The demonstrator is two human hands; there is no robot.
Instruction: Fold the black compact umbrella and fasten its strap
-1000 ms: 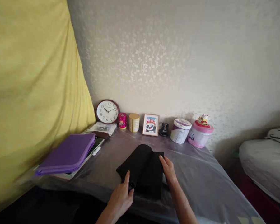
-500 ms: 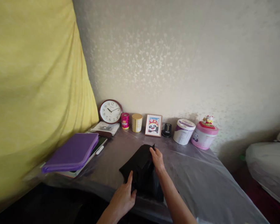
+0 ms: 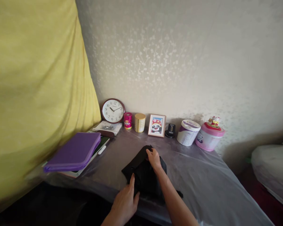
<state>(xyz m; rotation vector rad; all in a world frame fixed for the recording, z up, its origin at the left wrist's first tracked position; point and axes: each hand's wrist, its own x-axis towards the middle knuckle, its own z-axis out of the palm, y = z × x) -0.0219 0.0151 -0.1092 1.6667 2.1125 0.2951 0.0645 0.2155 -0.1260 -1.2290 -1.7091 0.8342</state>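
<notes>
A black fabric item (image 3: 143,175), partly folded over, lies near the table's front edge; its exact kind does not show. A short dark end of it sticks out past my right forearm. My right hand (image 3: 153,158) pinches the far upper edge of the fabric between thumb and fingers. At the near left side, my left hand (image 3: 126,199) holds the fabric with its index finger stretched along the edge and the thumb lower down. The undersides of both hands' grips are partly hidden.
A purple zip folder (image 3: 73,150) lies on books at left, with a white pen (image 3: 101,150) beside it. Along the wall stand a clock (image 3: 113,110), pink tin (image 3: 127,121), yellow-lidded can (image 3: 140,122), panda picture frame (image 3: 157,125), black device (image 3: 170,130) and two tubs (image 3: 188,133).
My right hand has shifted slightly left along the fabric's far edge, and more black fabric shows right of it. My left hand stays nearly in place. The view has moved a little.
</notes>
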